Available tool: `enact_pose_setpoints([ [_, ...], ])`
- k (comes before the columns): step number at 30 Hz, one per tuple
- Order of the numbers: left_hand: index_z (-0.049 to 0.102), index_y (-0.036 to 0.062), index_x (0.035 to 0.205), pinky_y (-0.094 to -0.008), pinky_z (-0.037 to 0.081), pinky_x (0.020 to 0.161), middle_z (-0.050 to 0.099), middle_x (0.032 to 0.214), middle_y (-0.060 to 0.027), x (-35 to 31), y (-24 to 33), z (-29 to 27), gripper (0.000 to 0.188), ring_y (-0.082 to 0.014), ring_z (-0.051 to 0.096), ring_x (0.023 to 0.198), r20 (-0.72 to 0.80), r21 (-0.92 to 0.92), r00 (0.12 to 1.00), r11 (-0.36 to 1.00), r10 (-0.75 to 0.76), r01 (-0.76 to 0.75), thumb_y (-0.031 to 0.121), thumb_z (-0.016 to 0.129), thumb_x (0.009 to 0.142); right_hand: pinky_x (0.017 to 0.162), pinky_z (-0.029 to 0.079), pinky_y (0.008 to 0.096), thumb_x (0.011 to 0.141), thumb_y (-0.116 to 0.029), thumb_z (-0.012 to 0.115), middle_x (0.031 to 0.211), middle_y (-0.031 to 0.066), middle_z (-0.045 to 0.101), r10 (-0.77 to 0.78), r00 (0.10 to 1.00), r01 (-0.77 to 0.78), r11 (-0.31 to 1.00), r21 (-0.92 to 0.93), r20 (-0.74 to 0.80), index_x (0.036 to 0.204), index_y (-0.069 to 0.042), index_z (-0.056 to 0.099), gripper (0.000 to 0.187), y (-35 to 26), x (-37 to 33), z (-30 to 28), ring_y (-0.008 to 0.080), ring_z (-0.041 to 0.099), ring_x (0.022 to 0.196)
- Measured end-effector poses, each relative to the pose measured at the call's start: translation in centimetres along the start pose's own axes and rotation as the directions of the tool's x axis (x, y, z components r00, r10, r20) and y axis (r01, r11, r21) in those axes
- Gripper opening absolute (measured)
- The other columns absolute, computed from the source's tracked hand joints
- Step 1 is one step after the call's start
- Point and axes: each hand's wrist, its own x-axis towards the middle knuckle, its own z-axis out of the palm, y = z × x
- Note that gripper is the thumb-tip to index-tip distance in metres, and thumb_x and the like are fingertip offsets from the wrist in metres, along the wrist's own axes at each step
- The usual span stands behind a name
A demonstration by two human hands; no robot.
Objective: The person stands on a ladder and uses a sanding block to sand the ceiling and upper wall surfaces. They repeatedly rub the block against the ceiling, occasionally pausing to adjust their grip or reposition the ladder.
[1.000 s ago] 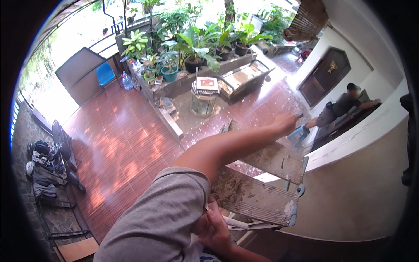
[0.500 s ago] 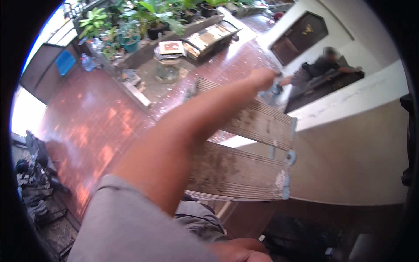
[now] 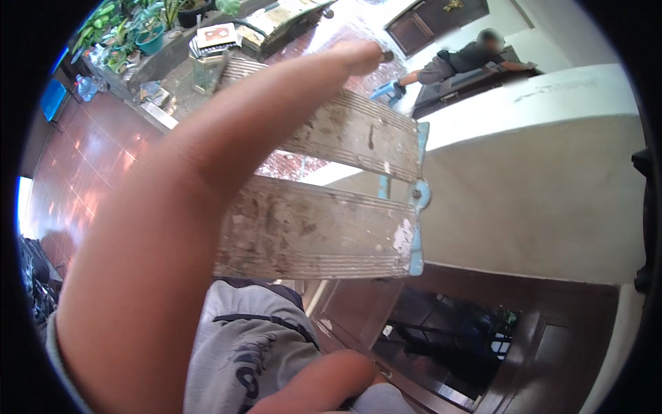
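My left arm reaches from the lower left across a paint-stained stepladder top, and my left hand [image 3: 360,57] is at its far end. The fingers are closed around a small dark-tipped object [image 3: 387,56], mostly hidden and too small to name. Below the arm are the ladder's two wide ribbed planks, the far plank [image 3: 372,131] and the near plank [image 3: 317,231], with light blue end brackets [image 3: 418,194]. Whether the hand touches the ladder I cannot tell. Along the lower edge, my bent right arm crosses in front of my grey printed shirt; its hand is outside the picture.
A plastered wall [image 3: 531,200] with a white ledge [image 3: 510,107] borders the ladder on the right. Beyond it, a person [image 3: 462,58] in dark clothes leans at a dark wooden panel. Potted plants [image 3: 148,38], a stacked pile [image 3: 217,38] and red floor tiles [image 3: 89,152] lie to the left.
The view has shifted, so the ladder and my left hand now appear further up and left. More of my shirt, my right arm and the dark doorway below shows. The left hand stays closed.
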Motion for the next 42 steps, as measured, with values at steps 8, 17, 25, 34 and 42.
enact_pose_setpoints([
  [8, 0.064, 0.0106, 0.109, -0.0445, 0.049, 0.077, 0.066, 0.090, -0.0174, -0.6, 0.3, -0.1, 0.031, -0.0346, 0.065, 0.085, -0.080, 0.024, 0.996, 0.999, 0.036, -0.035, 0.031, 0.043, 0.099, 0.105, 0.032, 0.0397, 0.095, -0.052, 0.032, 0.123, 0.0208, 0.057, -0.024, 0.999, 0.023, 0.998, 0.057, 0.026, 0.120, 0.011, 0.054, 0.071, 0.2, -0.9, -0.5, 0.0284, 0.047, 0.120],
  [17, 0.060, 0.0138, 0.126, -0.0390, 0.048, 0.082, 0.067, 0.105, -0.0177, -0.6, 0.4, -0.9, 0.032, -0.0260, 0.065, 0.090, 0.028, -0.074, 0.987, 0.985, 0.155, -0.153, 0.018, 0.041, 0.100, 0.112, 0.027, 0.0409, 0.097, -0.052, 0.028, 0.130, 0.0229, 0.053, -0.033, 0.997, 0.036, 0.999, -0.034, 0.074, 0.125, 0.013, 0.051, 0.074, -0.6, -0.5, -1.0, 0.0292, 0.043, 0.129],
  [25, 0.063, 0.0113, 0.109, -0.0470, 0.048, 0.084, 0.066, 0.100, -0.0187, -1.5, 1.7, -1.0, 0.027, -0.0374, 0.062, 0.097, 0.047, -0.114, 0.999, 0.993, 0.022, -0.017, 0.023, 0.044, 0.095, 0.113, 0.028, 0.0432, 0.096, -0.059, 0.022, 0.132, 0.0273, 0.052, 0.032, 0.999, -0.013, 0.814, -0.581, 0.022, 0.127, 0.016, 0.047, 0.085, -2.1, 1.0, 1.1, 0.0352, 0.046, 0.129],
  [34, 0.060, 0.0165, 0.123, -0.0441, 0.048, 0.085, 0.064, 0.112, -0.0191, -0.7, -0.7, 1.2, 0.031, -0.0386, 0.060, 0.104, -0.041, -0.206, 0.976, 0.954, 0.216, -0.219, 0.014, 0.044, 0.097, 0.095, 0.046, 0.0411, 0.098, -0.028, 0.048, 0.124, 0.0194, 0.059, -0.749, 0.468, -0.129, -0.582, -0.803, 0.468, 0.120, 0.006, 0.058, 0.041, -11.0, -8.0, 0.7, 0.0277, 0.058, 0.112],
  [42, 0.064, 0.0068, 0.105, -0.0533, 0.047, 0.077, 0.065, 0.093, -0.0262, 1.3, 2.3, -0.1, 0.029, -0.0459, 0.061, 0.090, -0.037, -0.142, 0.988, 0.978, 0.151, -0.155, 0.026, 0.044, 0.097, 0.096, 0.044, 0.0335, 0.100, -0.034, 0.043, 0.114, 0.0143, 0.063, -0.913, 0.325, -0.088, -0.288, -0.953, 0.246, 0.120, 0.006, 0.058, 0.047, -21.3, -8.7, -1.9, 0.0205, 0.057, 0.109],
])
